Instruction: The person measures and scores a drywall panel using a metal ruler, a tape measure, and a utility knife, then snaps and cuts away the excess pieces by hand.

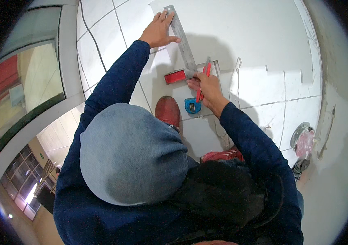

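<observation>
A try square with a steel blade and a red stock lies across the edge of a pale flat sheet. Gripping its far end is my left hand, fingers over the blade and thumb along the side. My right hand holds a red utility knife, pointing up and away. Its fingertips also touch the square near the corner, where they partly hide it. Just left of that hand, a blue tape measure sits on the floor.
White tiles surround the sheet, whose near edge has notches. At the right, a dusty round tool stands by the wall. A dark cable runs along the left, near a glazed frame. My red shoes are close to the tape measure.
</observation>
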A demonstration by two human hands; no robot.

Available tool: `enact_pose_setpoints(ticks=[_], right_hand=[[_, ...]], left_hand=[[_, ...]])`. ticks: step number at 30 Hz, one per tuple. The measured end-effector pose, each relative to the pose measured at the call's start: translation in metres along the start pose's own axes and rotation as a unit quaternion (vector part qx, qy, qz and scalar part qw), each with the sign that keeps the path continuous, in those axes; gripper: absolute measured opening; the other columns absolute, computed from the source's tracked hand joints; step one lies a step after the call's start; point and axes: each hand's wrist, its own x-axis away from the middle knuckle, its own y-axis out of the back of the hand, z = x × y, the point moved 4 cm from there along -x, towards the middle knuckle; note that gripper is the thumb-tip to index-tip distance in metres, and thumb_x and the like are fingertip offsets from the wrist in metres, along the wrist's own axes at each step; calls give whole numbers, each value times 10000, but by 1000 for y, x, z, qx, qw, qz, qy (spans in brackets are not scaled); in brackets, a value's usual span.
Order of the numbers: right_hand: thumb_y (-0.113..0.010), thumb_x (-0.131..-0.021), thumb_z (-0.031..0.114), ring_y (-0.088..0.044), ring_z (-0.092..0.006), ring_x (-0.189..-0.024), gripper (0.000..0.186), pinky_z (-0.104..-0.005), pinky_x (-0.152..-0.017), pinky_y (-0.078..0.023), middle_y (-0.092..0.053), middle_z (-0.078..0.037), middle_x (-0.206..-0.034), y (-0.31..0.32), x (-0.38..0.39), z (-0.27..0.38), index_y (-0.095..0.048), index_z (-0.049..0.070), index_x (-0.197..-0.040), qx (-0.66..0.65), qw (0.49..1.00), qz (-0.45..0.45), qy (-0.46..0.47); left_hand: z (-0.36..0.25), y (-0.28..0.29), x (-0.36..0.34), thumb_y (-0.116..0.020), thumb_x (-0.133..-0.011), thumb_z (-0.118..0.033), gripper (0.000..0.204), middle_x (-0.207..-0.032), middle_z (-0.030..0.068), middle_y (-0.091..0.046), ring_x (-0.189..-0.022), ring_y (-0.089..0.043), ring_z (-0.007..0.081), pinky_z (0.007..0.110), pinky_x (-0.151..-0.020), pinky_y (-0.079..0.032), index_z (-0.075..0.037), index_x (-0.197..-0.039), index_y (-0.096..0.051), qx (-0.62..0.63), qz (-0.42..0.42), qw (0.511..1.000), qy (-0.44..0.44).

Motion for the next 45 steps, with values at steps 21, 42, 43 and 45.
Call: enact_pose_setpoints(ticks=[21,42,43,45], right_hand=[[-532,-939,146,-683,-232,-782,297,-285,-654,-565,-652,-180,-905,-1,0,-4,-567,-110,-1085,17,1000,-5,11],[-545,-922,126,-678,-231,-726,236,-299,-608,-560,-639,-155,-847,1,-7,-1,-577,-97,-991,43,999,0,1],[-550,-917,124,-674,-241,-718,233,-311,-603,-559,-633,-155,-845,0,-7,0,-572,-98,-988,36,999,3,-8],[-554,-913,121,-670,-251,-709,231,-323,-597,-558,-628,-155,-843,-1,-10,5,-568,-98,-985,27,999,4,-17]], left_hand=[[-4,-1,2,-792,-657,-635,1136,-1583,186,-231,-1456,-221,393,460,-1157,-328,-134,-1531,-267,8,9,999,31],[-22,13,-10,-816,-651,-592,1159,-1570,230,-225,-1432,-274,408,454,-1138,-363,-113,-1535,-239,-79,95,989,79],[-22,14,-11,-816,-651,-592,1159,-1570,230,-225,-1432,-274,408,454,-1138,-363,-113,-1535,-239,-79,95,989,79],[-22,13,-13,-825,-640,-595,1190,-1573,231,-218,-1428,-286,410,454,-1132,-371,-98,-1537,-220,-59,113,988,88]])
